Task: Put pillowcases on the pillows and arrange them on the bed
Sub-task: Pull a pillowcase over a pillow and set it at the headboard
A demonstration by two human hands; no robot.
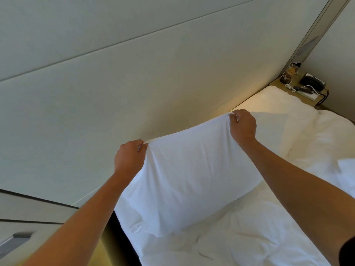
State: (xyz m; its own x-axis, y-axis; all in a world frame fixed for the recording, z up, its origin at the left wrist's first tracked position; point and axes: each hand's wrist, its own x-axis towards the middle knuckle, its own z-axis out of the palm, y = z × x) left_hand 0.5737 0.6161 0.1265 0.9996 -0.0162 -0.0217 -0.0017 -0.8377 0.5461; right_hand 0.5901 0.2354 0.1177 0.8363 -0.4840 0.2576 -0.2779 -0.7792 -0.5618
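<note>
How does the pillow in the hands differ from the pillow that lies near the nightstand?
The held pillow stands on its long edge, pinched at its top corners by the left hand and right hand; the far pillow lies flat, untouched. The held pillow looks bluish white; the far pillow is in warm yellow light. Both are white and on the bed.

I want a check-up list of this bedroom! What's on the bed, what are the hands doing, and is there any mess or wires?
Surface: bed with rumpled white sheets.
Job's things: pillow in a white case, held up by its top corners, bottom edge on the bed; second pillow lying by the padded wall.
Clutter: phone and small items on the bedside table.
Grips: left hand pinches the top left corner, right hand the top right corner.
Cables: white wires and a power strip on the table.
Surroundings: padded wall behind the bed.
</note>
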